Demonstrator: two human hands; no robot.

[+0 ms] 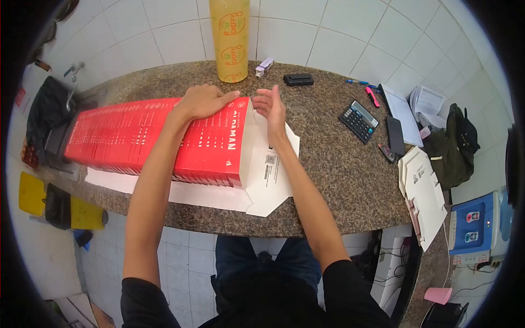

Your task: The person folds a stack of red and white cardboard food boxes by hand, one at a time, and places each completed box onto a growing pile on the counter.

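A long row of red folded cartons point(210, 147) printed "CLRAMAN" stands packed together on the granite counter. My left hand point(205, 101) lies over the row's far top edge, thumb along the top, its fingers bent over the back side and mostly hidden. Just off the right end of the row is my right hand point(272, 112), fingers spread and palm facing the end carton, holding nothing. Beneath the row, flat white carton sheets point(269, 188) stick out along the front and right; one bears a printed code.
Behind the row stands a yellow "CHEFFY" roll point(231, 41), near a small box point(264, 66) and a black case point(298, 80). Rightward lie a calculator point(358, 121), a dark phone point(395, 135) and white folded cartons point(422, 191). The counter's front edge point(219, 227) runs before me.
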